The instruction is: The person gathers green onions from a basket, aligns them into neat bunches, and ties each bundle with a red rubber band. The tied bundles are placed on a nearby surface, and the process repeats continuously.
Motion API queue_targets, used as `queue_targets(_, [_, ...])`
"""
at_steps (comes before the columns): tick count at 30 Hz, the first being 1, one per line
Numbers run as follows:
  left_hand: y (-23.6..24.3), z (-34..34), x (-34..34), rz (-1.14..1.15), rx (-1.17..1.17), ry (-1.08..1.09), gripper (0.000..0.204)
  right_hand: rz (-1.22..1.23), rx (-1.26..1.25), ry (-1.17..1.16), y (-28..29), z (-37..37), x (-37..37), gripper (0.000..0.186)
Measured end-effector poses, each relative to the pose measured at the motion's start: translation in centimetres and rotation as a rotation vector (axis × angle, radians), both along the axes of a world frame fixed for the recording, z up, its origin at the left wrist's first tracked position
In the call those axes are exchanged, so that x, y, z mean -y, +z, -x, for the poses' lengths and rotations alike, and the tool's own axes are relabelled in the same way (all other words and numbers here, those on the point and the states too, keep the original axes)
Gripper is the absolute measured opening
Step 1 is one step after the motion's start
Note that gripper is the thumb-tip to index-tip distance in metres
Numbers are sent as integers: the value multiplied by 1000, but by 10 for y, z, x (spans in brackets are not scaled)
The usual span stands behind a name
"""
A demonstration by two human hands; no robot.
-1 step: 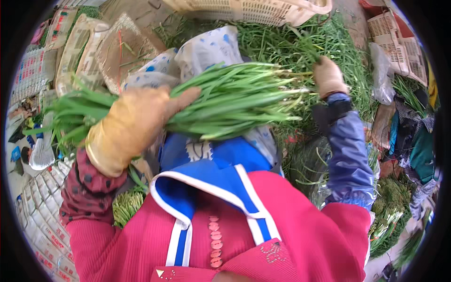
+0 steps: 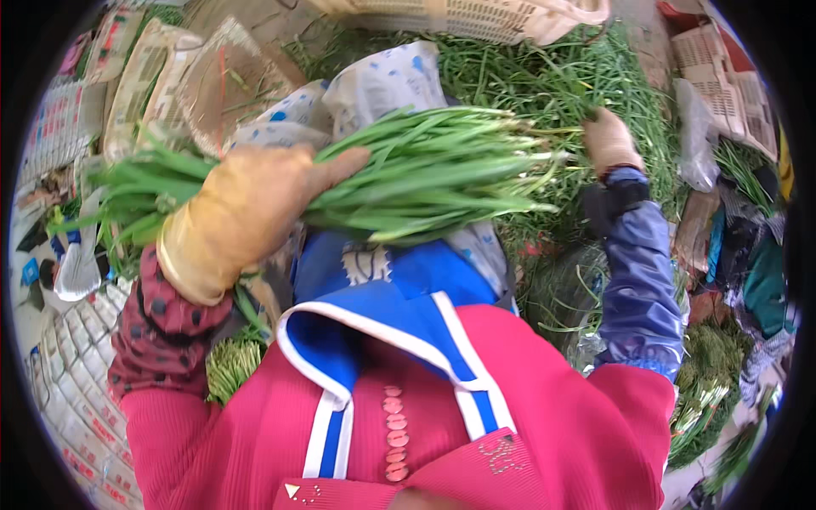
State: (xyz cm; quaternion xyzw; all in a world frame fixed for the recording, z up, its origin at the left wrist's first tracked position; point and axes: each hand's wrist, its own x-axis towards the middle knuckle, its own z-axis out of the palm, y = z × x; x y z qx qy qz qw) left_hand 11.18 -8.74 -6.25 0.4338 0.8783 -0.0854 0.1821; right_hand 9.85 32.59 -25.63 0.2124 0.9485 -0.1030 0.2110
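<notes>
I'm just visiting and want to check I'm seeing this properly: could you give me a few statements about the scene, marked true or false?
1. The left hand holds a bundle of long green leaves. True.
2. The bundle's pale ends point toward the person's left. False: they point right, toward the right hand.
3. The apron is blue with white edging. True.
4. Both forearms are covered in the same fabric. False: the left sleeve is dark red with dark spots, the right sleeve blue.
5. A pale crate sits beyond the loose greens. True.
</notes>
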Motion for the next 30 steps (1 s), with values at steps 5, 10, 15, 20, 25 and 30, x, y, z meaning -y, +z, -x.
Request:
queue_targets(5, [-8,10,7,-31,81,32,64,-223,-279,189,42,-25,-20,66])
queue_targets(10, [-13,16,7,28,131,77,65,681,-837,797,126,-54,114,44])
queue_targets(15, [-10,12,13,-101,96,85,63,722,-942,1081,132,-58,175,36])
queue_targets(20, [-15,2,32,-52,-13,159,73,1784,-690,391,133,-93,113,15])
queue_targets(25, [-36,-7,56,-142,-233,77,78,2572,-378,1104,172,-50,21,22])
queue_targets(30, [-46,-19,68,-174,-349,19,79,1942,-905,117,156,-61,1,11])
